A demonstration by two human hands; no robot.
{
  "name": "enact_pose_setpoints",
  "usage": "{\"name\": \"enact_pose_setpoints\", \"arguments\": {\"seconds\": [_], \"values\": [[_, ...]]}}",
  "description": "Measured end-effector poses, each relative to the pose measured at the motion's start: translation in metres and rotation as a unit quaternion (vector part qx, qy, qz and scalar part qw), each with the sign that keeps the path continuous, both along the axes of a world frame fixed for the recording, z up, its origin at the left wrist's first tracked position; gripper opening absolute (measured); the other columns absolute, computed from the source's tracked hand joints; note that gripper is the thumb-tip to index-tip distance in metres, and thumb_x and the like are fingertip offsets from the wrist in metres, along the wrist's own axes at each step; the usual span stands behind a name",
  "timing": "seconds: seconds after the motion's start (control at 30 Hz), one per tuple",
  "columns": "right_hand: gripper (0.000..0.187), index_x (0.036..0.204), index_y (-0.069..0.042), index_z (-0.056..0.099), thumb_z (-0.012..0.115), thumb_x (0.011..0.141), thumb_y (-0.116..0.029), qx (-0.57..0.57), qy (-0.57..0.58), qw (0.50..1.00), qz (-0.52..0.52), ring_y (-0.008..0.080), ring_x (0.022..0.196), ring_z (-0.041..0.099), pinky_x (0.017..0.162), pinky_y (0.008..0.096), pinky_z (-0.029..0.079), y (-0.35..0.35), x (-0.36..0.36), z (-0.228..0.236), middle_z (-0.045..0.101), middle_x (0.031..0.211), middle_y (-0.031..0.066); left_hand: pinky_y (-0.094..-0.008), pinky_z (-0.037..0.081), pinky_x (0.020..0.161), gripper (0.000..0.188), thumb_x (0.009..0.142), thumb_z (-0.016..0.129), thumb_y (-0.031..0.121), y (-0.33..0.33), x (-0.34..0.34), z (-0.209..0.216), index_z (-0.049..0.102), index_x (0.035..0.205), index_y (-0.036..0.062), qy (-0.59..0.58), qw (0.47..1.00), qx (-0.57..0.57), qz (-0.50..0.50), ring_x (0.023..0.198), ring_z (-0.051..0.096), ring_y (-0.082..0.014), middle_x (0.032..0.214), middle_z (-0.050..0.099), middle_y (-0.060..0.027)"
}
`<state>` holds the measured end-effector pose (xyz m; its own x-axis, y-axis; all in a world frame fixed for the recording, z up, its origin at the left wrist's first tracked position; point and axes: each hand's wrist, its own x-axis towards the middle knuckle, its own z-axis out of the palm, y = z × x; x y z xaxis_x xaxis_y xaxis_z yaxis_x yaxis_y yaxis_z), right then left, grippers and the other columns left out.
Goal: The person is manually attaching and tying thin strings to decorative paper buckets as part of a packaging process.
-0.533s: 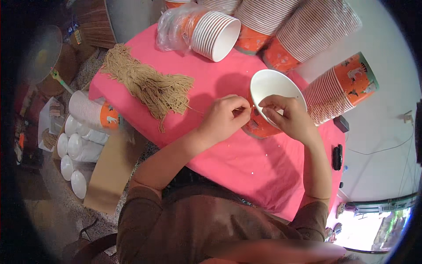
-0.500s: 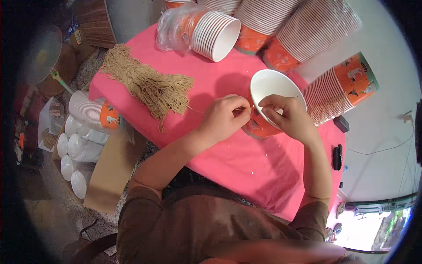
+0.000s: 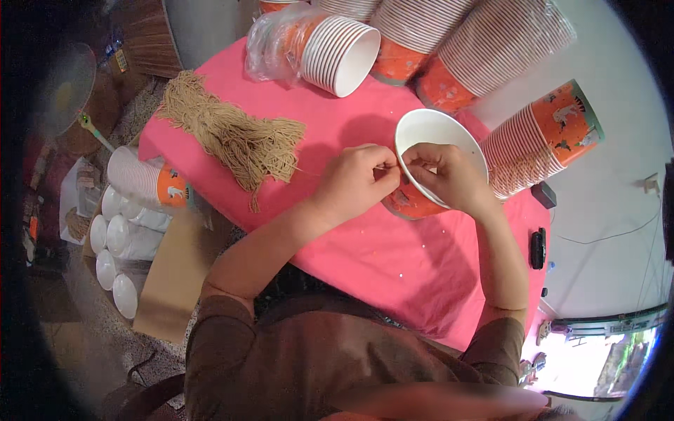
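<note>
A paper bucket, white inside and orange outside, leans toward me on the pink cloth. My left hand is at its left outer side, thumb and forefinger pinched on the tip of a tan cord. My right hand reaches over the near rim into the mouth, its fingers pressed together close to the left fingertips. What the right fingers hold, if anything, is hidden. A bundle of tan cords lies left of my left hand, and one thin strand runs from it toward that hand.
Right of the bucket lies a nested stack of orange buckets with cords across it. More stacks stand at the back, beside a plastic-wrapped stack. A cardboard box with white cups is at the lower left. A black object lies by the right edge.
My right hand has moved slightly left and its fingers have drawn together at the rim, nearer the left fingertips. My left hand keeps its pinch. The whole view has shifted a little.
</note>
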<state>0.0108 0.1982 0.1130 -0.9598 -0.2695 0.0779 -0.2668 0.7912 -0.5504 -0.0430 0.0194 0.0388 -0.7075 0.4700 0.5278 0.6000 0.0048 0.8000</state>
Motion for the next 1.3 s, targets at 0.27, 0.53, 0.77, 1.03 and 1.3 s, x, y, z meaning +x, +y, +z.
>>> {"name": "enact_pose_setpoints", "arguments": {"seconds": [0.27, 0.53, 0.77, 1.03, 1.3], "values": [[0.007, 0.091, 0.0, 0.062, 0.059, 0.086, -0.003, -0.029, 0.014, 0.999, 0.013, 0.0132, 0.07, 0.061, 0.064, 0.029, 0.048, 0.004, -0.001, -0.004, 0.064, 0.075, 0.0067, -0.0363, 0.052, 0.064, 0.014, 0.08, 0.066, 0.012, 0.001, 0.001, -0.001, 0.063, 0.086, 0.0004, -0.009, 1.0, 0.003, -0.006, 0.072, 0.066, -0.0275, 0.08, 0.065, -0.0144], [0.013, 0.086, -0.002, 0.059, 0.061, 0.074, 0.001, 0.146, 0.233, 0.95, -0.149, 0.0277, 0.069, 0.063, 0.062, 0.0363, 0.049, 0.042, 0.045, 0.028, 0.059, 0.075, 0.0144, -0.0335, 0.053, 0.066, 0.016, 0.085, 0.064, 0.007, -0.029, 0.001, 0.0, 0.064, 0.099, 0.0008, 0.04, 0.999, -0.025, 0.014, 0.08, 0.068, -0.0259, 0.09, 0.067, -0.0159], [0.01, 0.086, -0.005, 0.057, 0.057, 0.079, -0.011, 0.29, 0.195, 0.853, -0.387, 0.038, 0.075, 0.062, 0.063, 0.0468, 0.047, 0.11, 0.112, 0.039, 0.063, 0.08, 0.0172, -0.0245, 0.05, 0.065, 0.013, 0.092, 0.054, 0.004, -0.066, -0.003, -0.003, 0.063, 0.1, -0.0015, -0.234, 0.957, 0.017, -0.169, 0.071, 0.057, -0.0064, 0.082, 0.061, 0.0011], [0.034, 0.111, -0.001, 0.062, 0.064, 0.077, -0.001, 0.163, 0.152, 0.964, -0.145, 0.0348, 0.104, 0.06, 0.089, 0.0383, 0.048, 0.071, 0.093, 0.042, 0.063, 0.112, 0.017, -0.0318, 0.054, 0.084, 0.022, 0.093, 0.046, -0.003, -0.06, -0.002, 0.006, 0.057, 0.112, -0.0053, -0.338, 0.867, 0.096, -0.353, 0.094, 0.065, -0.0192, 0.107, 0.065, -0.0143], [0.027, 0.113, -0.001, 0.061, 0.058, 0.087, -0.007, -0.03, -0.105, 0.994, 0.012, 0.0222, 0.094, 0.063, 0.085, 0.0326, 0.048, 0.034, 0.012, 0.003, 0.066, 0.102, 0.0132, -0.0306, 0.055, 0.081, 0.016, 0.094, 0.051, -0.002, -0.031, 0.005, 0.003, 0.058, 0.108, -0.0045, -0.189, 0.948, 0.096, -0.237, 0.092, 0.066, -0.0178, 0.104, 0.066, -0.0123]]}}
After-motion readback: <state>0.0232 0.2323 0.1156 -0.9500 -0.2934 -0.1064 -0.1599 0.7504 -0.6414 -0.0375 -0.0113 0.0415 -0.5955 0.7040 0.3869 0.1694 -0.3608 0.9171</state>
